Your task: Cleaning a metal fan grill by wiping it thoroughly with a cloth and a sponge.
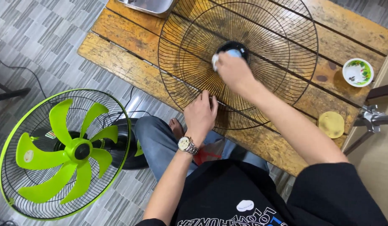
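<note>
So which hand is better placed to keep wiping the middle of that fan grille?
Probably the right hand: it presses the cloth on the grille hub, while the left hand grips the near rim.

a: item one, wire fan guard (pixel 261 50): top arc cut off by the frame edge at twelve o'clock. its black hub (pixel 233 47) is mostly covered by the right hand (pixel 232 70).

b: item two, pale cloth (pixel 227 55): only a scrap shows above the fingers; the rest is hidden in the grip.

a: item three, metal tray (pixel 149 6) at eleven o'clock: only a corner in view.

b: item four, green fan (pixel 62 152) at eight o'clock: lower rim close to the edge, stand hidden behind it. stickers too small to tell.

a: item five, metal stand (pixel 372 118) at three o'clock: cut off.
</note>
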